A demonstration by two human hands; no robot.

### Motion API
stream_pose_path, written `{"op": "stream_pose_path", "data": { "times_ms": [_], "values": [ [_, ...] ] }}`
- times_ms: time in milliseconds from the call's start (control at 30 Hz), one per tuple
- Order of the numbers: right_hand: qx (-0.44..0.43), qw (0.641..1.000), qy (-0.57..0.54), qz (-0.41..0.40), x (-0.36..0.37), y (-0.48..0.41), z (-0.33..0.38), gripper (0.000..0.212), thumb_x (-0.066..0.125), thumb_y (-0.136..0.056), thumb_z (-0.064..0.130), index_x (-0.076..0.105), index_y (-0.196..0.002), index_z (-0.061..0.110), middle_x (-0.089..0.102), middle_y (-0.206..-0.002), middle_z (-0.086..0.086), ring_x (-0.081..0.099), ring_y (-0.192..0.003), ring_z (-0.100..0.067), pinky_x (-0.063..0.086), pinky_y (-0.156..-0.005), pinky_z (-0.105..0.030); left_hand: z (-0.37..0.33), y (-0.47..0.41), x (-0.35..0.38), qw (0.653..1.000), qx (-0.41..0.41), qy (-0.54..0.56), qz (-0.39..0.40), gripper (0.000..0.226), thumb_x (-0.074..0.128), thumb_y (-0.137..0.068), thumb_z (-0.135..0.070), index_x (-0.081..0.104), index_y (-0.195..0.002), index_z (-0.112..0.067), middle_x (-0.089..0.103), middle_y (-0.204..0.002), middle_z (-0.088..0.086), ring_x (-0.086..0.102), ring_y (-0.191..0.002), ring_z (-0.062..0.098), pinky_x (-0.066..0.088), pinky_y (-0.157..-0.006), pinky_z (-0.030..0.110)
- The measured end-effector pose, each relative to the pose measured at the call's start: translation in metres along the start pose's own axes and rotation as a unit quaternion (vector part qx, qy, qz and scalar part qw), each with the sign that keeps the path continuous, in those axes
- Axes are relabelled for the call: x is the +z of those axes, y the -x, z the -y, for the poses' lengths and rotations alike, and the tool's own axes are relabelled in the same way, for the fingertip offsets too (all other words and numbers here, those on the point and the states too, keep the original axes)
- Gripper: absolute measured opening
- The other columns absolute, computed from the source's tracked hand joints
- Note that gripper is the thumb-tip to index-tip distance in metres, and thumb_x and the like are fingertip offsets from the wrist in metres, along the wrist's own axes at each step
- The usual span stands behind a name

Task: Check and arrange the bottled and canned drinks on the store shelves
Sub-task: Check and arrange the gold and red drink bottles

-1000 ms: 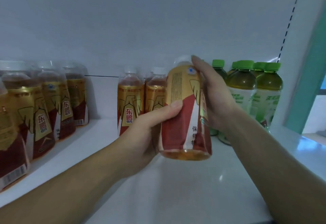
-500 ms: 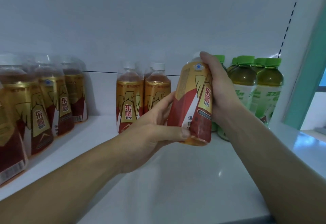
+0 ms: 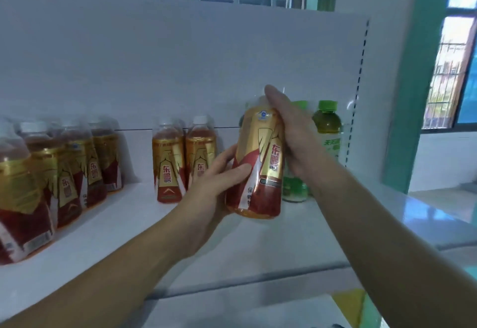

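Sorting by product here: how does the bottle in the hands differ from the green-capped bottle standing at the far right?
The held bottle wears a gold-and-red label; the green-capped bottle has a pale green one. The held bottle is lifted and tilted between the left hand and right hand; the green-capped bottle stands upright on the shelf. Both are plastic drink bottles.

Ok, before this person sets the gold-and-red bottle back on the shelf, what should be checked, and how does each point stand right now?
1. Grip on the gold-and-red bottle: left hand at the lower body, right hand over the top. Ok.
2. Label facing out: main characters face the camera. Ok.
3. Cap closed: hidden under the right hand. Cannot tell.
4. Free spot on the white shelf: bare surface just below the bottle, between the two standing gold bottles and the green-capped tea bottles. Ok.
5. Bottle upright: top tilted slightly to the right. Not ok.
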State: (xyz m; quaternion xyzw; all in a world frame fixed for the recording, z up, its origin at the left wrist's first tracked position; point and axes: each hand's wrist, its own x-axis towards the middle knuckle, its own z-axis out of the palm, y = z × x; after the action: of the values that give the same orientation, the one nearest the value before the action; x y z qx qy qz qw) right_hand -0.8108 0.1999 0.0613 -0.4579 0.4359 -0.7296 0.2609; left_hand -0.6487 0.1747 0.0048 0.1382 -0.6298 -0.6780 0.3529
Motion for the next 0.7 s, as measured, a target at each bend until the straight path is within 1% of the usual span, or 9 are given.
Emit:
{"op": "stream_pose_path", "data": {
  "times_ms": [67,133,233,300,367,433,500,600,700],
  "values": [
    [-0.035,0.999,0.039,-0.015,-0.028,0.019,0.017,0.042,0.076,-0.079,0.053,0.070,-0.090,0.013,0.072,-0.082,-0.006,0.069,-0.072,-0.022,0.058,-0.081,-0.043,0.007,0.008,0.034,1.000,0.006,0.009,-0.001,0.076,0.081,-0.070,-0.020,0.049,-0.139,-0.027,0.073,-0.118,-0.001,0.072,-0.102,0.022,0.060,-0.085,0.039],
    [-0.061,0.994,0.081,-0.026,-0.061,0.042,0.035,0.041,0.074,-0.074,0.056,0.068,-0.084,0.016,0.070,-0.077,-0.003,0.067,-0.071,-0.021,0.057,-0.080,-0.041,0.015,0.015,0.074,1.000,0.027,-0.015,-0.001,0.074,0.084,-0.069,-0.020,0.052,-0.134,-0.031,0.075,-0.112,-0.003,0.073,-0.099,0.019,0.058,-0.087,0.040],
    [-0.101,0.987,0.125,-0.023,-0.121,0.084,0.062,0.044,0.073,-0.070,0.059,0.066,-0.083,0.018,0.066,-0.076,-0.003,0.064,-0.070,-0.019,0.054,-0.075,-0.040,0.033,0.029,0.140,0.996,0.063,-0.061,0.018,0.057,0.074,-0.068,-0.027,0.055,-0.120,-0.041,0.075,-0.106,-0.011,0.072,-0.097,0.010,0.057,-0.080,0.026],
    [-0.116,0.981,0.153,-0.016,-0.165,0.113,0.077,0.047,0.073,-0.071,0.058,0.064,-0.086,0.014,0.063,-0.077,-0.004,0.061,-0.069,-0.018,0.051,-0.069,-0.035,0.051,0.040,0.183,0.993,0.073,-0.085,0.041,0.059,0.072,-0.070,-0.028,0.053,-0.125,-0.039,0.073,-0.111,-0.013,0.069,-0.104,0.006,0.056,-0.078,0.019],
    [-0.124,0.972,0.199,0.002,-0.210,0.141,0.082,0.050,0.072,-0.077,0.053,0.062,-0.088,0.005,0.063,-0.075,-0.004,0.060,-0.067,-0.017,0.050,-0.066,-0.031,0.081,0.047,0.221,0.991,0.070,-0.106,0.050,0.065,0.077,-0.072,-0.023,0.052,-0.131,-0.032,0.071,-0.118,-0.012,0.065,-0.110,0.005,0.056,-0.083,0.021],
    [-0.119,0.961,0.247,0.020,-0.254,0.167,0.076,0.061,0.073,-0.077,0.054,0.062,-0.094,-0.004,0.068,-0.078,-0.012,0.063,-0.067,-0.023,0.053,-0.065,-0.037,0.118,0.056,0.255,0.988,0.052,-0.135,0.052,0.063,0.083,-0.076,-0.022,0.053,-0.130,-0.034,0.068,-0.121,-0.016,0.063,-0.112,0.002,0.056,-0.090,0.025],
    [-0.097,0.952,0.289,0.035,-0.294,0.191,0.059,0.069,0.073,-0.074,0.057,0.063,-0.101,-0.006,0.071,-0.086,-0.018,0.066,-0.070,-0.033,0.054,-0.064,-0.042,0.158,0.065,0.282,0.984,0.023,-0.170,0.051,0.057,0.081,-0.077,-0.034,0.053,-0.125,-0.044,0.065,-0.120,-0.026,0.062,-0.111,-0.003,0.055,-0.092,0.028],
    [-0.036,0.940,0.338,0.023,-0.344,0.229,0.018,0.051,0.078,-0.072,0.055,0.067,-0.092,0.008,0.070,-0.077,0.002,0.065,-0.067,-0.012,0.051,-0.060,-0.024,0.215,0.079,0.312,0.970,-0.050,-0.229,0.071,0.042,0.071,-0.074,-0.050,0.052,-0.112,-0.052,0.059,-0.110,-0.041,0.058,-0.101,-0.013,0.050,-0.086,0.012],
    [0.037,0.927,0.372,0.015,-0.383,0.264,-0.035,0.060,0.075,-0.062,0.066,0.065,-0.096,0.018,0.071,-0.086,0.003,0.069,-0.078,-0.013,0.057,-0.065,-0.034,0.282,0.092,0.324,0.944,-0.115,-0.300,0.081,0.034,0.073,-0.087,-0.033,0.053,-0.107,-0.051,0.063,-0.103,-0.033,0.059,-0.096,-0.010,0.049,-0.081,0.010]
  ]
}}
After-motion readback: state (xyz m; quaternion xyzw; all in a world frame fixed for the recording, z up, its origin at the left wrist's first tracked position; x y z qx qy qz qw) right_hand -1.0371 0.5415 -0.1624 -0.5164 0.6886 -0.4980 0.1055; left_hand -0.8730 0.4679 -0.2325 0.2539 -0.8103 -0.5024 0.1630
